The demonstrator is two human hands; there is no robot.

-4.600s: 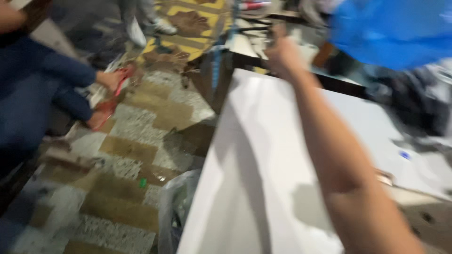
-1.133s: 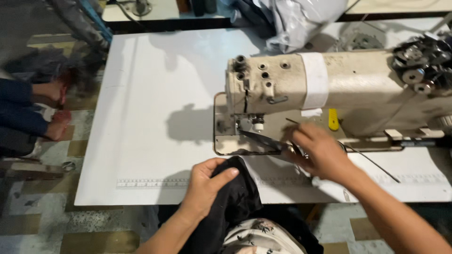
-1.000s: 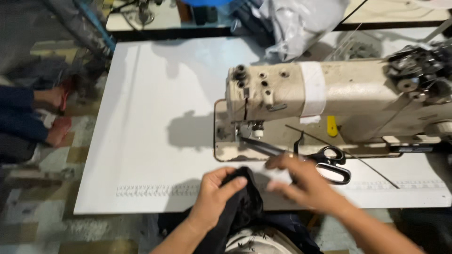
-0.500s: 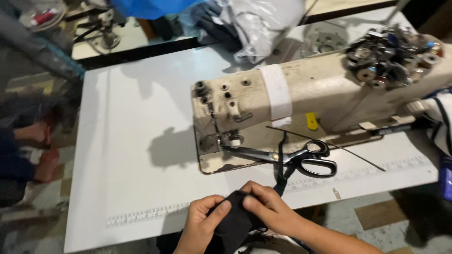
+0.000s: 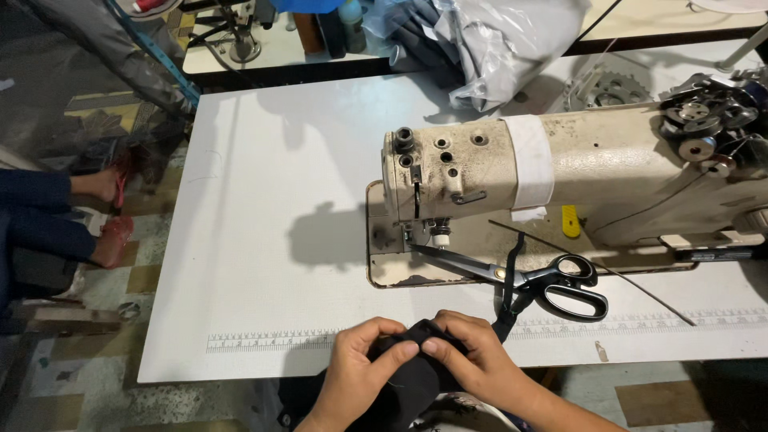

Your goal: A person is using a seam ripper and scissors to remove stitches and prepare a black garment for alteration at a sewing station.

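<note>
My left hand (image 5: 358, 370) and my right hand (image 5: 478, 360) both grip a piece of black fabric (image 5: 408, 376) at the near edge of the white table (image 5: 272, 200). A black strap (image 5: 509, 276) runs up from the fabric over black-handled scissors (image 5: 528, 278), which lie on the bed of a cream industrial sewing machine (image 5: 560, 172). The scissor blades point left towards the needle and presser foot (image 5: 436, 234).
Grey fabric in plastic (image 5: 504, 40) is piled at the back of the table. A ruler strip (image 5: 272, 340) runs along the front edge. Another person's legs and sandalled feet (image 5: 96, 216) are on the tiled floor at left. A second table (image 5: 264, 48) stands behind.
My right hand left the scissors on the machine bed and came down to the black fabric, joining my left hand. The view has shifted so the machine sits further right.
</note>
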